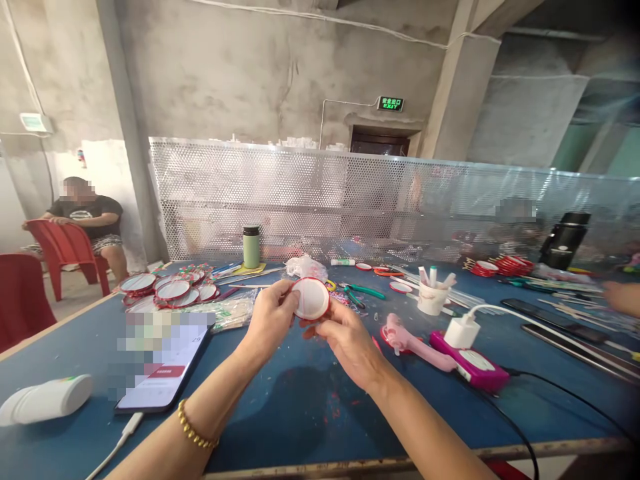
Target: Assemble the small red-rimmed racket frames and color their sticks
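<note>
Above the blue table I hold a round white disc with a red rim (313,299) between both hands. My left hand (274,312) pinches its left edge, thumb on the front. From below and the right, my right hand (346,337) grips the lower edge, with some of its fingers hidden behind the disc. Beyond my hands lie green-handled pliers (367,291) and a crumpled clear plastic bag (306,267). On the right rests a pink glue gun (417,343), partly over another red piece.
Stacked red-rimmed discs (173,291) lie at left behind a phone (167,367) and a white bottle (47,399). At right are a cup of markers (433,297), a magenta power strip (470,363) and cables. A perforated metal screen (280,193) stands behind; another person's hand (623,297) is far right.
</note>
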Motion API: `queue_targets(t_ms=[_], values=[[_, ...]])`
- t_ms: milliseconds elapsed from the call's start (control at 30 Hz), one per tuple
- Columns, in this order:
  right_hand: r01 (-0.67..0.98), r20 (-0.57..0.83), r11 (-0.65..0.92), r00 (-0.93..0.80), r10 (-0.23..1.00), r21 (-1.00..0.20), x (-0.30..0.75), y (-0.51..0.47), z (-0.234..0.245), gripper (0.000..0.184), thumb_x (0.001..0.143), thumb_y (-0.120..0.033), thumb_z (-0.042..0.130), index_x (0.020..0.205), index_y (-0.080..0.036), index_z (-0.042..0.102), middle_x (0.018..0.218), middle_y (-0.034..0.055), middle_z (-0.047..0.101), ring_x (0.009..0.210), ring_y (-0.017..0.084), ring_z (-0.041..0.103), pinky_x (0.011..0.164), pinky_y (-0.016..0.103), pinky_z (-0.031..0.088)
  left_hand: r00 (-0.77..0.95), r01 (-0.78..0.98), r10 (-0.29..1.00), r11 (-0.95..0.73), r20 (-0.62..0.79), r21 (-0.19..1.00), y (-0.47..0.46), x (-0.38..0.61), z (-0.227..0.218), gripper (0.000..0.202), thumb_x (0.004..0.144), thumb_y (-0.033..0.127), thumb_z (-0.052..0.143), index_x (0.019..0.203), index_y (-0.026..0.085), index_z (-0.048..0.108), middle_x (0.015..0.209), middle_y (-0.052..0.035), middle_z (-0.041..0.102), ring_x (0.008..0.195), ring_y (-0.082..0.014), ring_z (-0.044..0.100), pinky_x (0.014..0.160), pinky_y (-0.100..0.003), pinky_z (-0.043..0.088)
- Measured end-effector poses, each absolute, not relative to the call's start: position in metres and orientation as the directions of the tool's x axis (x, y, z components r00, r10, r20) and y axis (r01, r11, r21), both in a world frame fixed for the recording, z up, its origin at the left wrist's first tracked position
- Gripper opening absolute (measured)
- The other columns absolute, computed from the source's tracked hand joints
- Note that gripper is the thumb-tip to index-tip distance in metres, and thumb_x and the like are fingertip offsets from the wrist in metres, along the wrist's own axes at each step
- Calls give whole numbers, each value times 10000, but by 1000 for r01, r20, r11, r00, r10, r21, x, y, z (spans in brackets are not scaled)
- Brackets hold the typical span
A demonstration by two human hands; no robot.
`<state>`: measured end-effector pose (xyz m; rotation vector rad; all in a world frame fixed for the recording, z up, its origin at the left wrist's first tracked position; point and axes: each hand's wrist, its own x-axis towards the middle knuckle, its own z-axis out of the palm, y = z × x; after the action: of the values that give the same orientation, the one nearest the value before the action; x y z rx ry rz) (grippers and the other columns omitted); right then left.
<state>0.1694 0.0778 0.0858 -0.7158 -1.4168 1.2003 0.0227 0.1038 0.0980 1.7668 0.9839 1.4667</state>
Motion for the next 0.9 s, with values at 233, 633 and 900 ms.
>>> queue_targets(t_ms=[233, 633, 900], values=[[-265, 309, 258, -175, 935, -929, 172, 81, 88, 493, 629, -141, 601, 1106, -223, 696, 998, 40, 713, 889, 218, 615, 742, 320, 484, 189, 29, 879, -450, 438, 892, 100, 22, 101, 212, 829, 342, 534, 814, 143, 606, 463, 62, 420, 430, -79, 367, 451, -209, 263], [-118, 450, 458, 94, 888, -881, 190, 87, 91, 321, 839, -499, 619, 923, -194, 671, 904, 59, 696, 759, 191, 604, 668, 300, 469, 259, 190, 855, -501, 449, 844, 101, 26, 96, 175, 848, 288, 488, 758, 168, 577, 473, 49, 463, 433, -98, 433, 457, -216, 301], [150, 568, 556, 48, 822, -818, 191, 86, 90, 234, 825, -419, 665, 903, -200, 694, 876, 32, 692, 796, 183, 600, 720, 290, 452, 303, 299, 817, -571, 491, 765, 100, 28, 95, 188, 839, 201, 454, 669, 180, 531, 477, 52, 464, 466, -101, 421, 500, -228, 293]])
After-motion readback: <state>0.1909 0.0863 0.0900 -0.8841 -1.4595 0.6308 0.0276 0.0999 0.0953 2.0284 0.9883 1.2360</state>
